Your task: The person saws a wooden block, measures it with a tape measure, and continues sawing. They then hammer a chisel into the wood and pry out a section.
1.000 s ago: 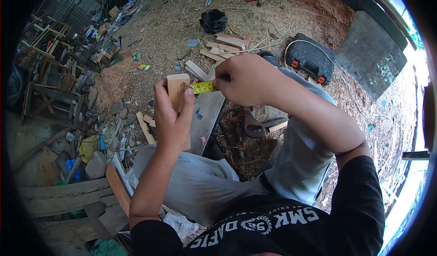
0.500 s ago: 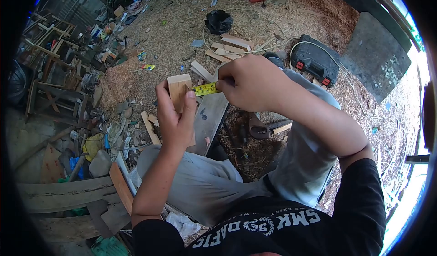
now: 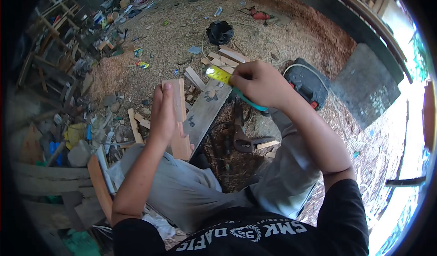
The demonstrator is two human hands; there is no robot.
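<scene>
My left hand (image 3: pixel 163 115) is closed around a pale wooden block (image 3: pixel 180 102), held upright over my leg. A square notch is cut into its right side toward the lower end. My right hand (image 3: pixel 260 84) grips a tape measure (image 3: pixel 219 74), its short yellow blade sticking out to the left, apart from the block. Some teal shows under that hand; the rest of the tape's body is hidden. Below the hands, a grey plank (image 3: pixel 200 115) slants across the ground. A handsaw (image 3: pixel 244 143) lies between my legs.
Offcuts of wood (image 3: pixel 232 54) lie beyond the hands, near a black plastic bag (image 3: pixel 219 32). A black tool case (image 3: pixel 306 83) with a cable stands at right, a grey board (image 3: pixel 366 87) beyond it. A red power tool (image 3: pixel 260 15) lies on the shavings.
The tape blade has come away from the block as my right hand moved right. My left hand has turned the block, bringing its notched side into view. The head view has shifted slightly.
</scene>
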